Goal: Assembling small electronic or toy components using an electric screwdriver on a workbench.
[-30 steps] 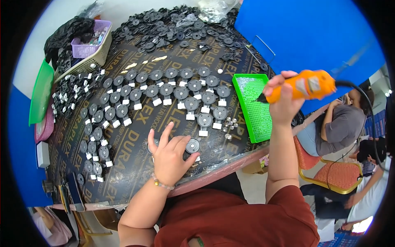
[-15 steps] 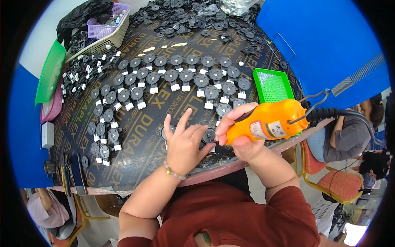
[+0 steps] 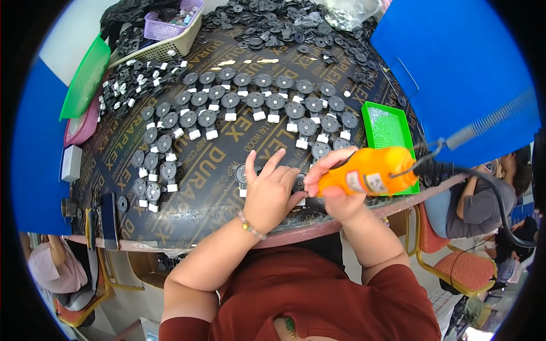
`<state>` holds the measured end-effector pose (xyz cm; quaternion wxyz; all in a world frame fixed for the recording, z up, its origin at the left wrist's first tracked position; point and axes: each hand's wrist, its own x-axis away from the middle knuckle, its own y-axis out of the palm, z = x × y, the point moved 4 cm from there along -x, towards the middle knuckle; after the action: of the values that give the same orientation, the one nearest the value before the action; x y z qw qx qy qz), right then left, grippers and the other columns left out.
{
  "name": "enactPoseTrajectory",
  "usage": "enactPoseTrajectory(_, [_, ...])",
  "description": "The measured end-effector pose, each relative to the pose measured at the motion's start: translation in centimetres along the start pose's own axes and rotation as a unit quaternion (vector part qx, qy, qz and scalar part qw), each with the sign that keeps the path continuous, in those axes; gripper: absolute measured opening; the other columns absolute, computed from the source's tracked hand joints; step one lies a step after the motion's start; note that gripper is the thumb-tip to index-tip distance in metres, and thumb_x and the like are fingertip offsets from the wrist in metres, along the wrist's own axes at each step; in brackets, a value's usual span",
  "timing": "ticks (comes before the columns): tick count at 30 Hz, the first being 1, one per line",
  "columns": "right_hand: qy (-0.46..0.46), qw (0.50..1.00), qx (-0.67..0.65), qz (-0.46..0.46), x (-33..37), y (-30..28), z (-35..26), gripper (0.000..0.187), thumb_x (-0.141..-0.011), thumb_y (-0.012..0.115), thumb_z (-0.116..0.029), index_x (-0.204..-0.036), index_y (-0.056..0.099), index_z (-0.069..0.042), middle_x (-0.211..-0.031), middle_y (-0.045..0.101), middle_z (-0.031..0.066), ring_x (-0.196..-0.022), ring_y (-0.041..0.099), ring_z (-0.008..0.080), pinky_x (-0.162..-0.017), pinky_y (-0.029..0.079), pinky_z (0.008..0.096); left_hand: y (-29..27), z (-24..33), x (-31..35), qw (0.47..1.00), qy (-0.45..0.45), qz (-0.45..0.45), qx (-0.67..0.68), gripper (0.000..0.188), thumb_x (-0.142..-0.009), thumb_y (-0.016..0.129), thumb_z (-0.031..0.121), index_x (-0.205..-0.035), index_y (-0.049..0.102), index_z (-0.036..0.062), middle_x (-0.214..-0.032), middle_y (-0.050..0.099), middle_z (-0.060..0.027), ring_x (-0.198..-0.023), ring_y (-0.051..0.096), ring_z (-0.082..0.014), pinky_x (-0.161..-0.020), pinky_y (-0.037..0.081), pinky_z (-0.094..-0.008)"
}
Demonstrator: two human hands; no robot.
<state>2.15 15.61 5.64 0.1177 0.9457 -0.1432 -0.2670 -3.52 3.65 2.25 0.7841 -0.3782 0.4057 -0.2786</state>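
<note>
An orange electric screwdriver point(image 3: 372, 170) lies in my right hand point(image 3: 342, 203), its fingers wrapped round the front end, the tip pointing left and hidden by the hand. Under that end is a black disc part point(image 3: 300, 182) with a white block. My left hand point(image 3: 266, 194) pinches it between thumb and index finger, the outer fingers stretched forward over the table. Just left of these fingers sits a second black disc part point(image 3: 241, 173) with a white block. Beyond my hands, several like disc parts point(image 3: 256, 99) stand in curved rows.
A green tray point(image 3: 392, 128) stands at the right, below a coiled spring point(image 3: 489, 122) tied to the screwdriver. Loose black discs point(image 3: 284, 25) heap at the far edge. Small black-and-white pieces point(image 3: 136, 82) pile near baskets at the left. A phone point(image 3: 110, 219) lies front left. People sit on both sides.
The whole view has shifted, so the table and parts appear farther right. Both hands keep their places at the disc part, and the screwdriver is still held at it.
</note>
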Motion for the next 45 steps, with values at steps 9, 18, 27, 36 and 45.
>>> enactPoseTrajectory(9, [-0.090,0.994,-0.049,0.039,0.6,-1.7,-5.6,0.053,-0.081,0.072,-0.040,-0.109,0.046,-0.004,-0.078,0.062,0.0159,-0.057,0.059,0.0204,-0.053,0.051,0.0339,-2.5,-3.3,3.3,0.987,-0.065,-0.142,0.033,0.045,-0.077,0.071,0.023,-0.117,0.053,0.0096,-0.118,0.055,-0.0089,-0.131,0.035,-0.0328,-0.102,0.031,-0.0540])
enactPoseTrajectory(18, [-0.135,0.976,0.122,0.116,1.5,-6.1,-7.1,0.052,-0.085,0.064,-0.046,-0.109,0.045,-0.004,-0.075,0.059,0.0120,-0.051,0.055,0.0145,-0.046,0.047,0.0273,-16.0,-5.6,15.8,0.871,-0.115,-0.345,0.331,0.049,-0.078,0.074,0.033,-0.116,0.057,0.0067,-0.119,0.055,-0.0154,-0.118,0.049,-0.0333,-0.100,0.039,-0.0404])
enactPoseTrajectory(27, [-0.118,0.982,0.102,0.105,1.4,-5.1,-5.2,0.048,-0.086,0.065,-0.041,-0.111,0.046,-0.005,-0.077,0.058,0.0108,-0.054,0.053,0.0151,-0.048,0.046,0.0283,-20.3,-13.1,25.7,0.808,-0.450,-0.351,0.148,0.031,-0.074,0.075,0.027,-0.095,0.071,0.0040,-0.093,0.069,-0.0130,-0.089,0.065,-0.0260,-0.081,0.048,-0.0370])
enactPoseTrajectory(36, [-0.112,0.987,0.076,0.087,1.1,-2.9,-5.0,0.050,-0.084,0.068,-0.040,-0.112,0.045,-0.004,-0.077,0.059,0.0131,-0.054,0.055,0.0161,-0.049,0.048,0.0298,-17.3,-15.1,12.2,0.975,-0.100,-0.051,-0.191,0.028,-0.066,0.075,0.011,-0.091,0.062,0.0109,-0.121,0.058,-0.0043,-0.124,0.043,-0.0298,-0.103,0.030,-0.0458])
enactPoseTrajectory(45, [-0.153,0.969,0.143,0.129,1.0,-9.3,-8.6,0.043,-0.086,0.067,-0.032,-0.111,0.045,-0.004,-0.078,0.059,0.0109,-0.056,0.055,0.0157,-0.051,0.047,0.0290,-17.7,-11.3,9.7,0.988,-0.067,-0.133,-0.051,0.040,-0.050,0.083,0.018,-0.082,0.060,0.0117,-0.093,0.064,-0.0019,-0.104,0.055,-0.0267,-0.090,0.036,-0.0421])
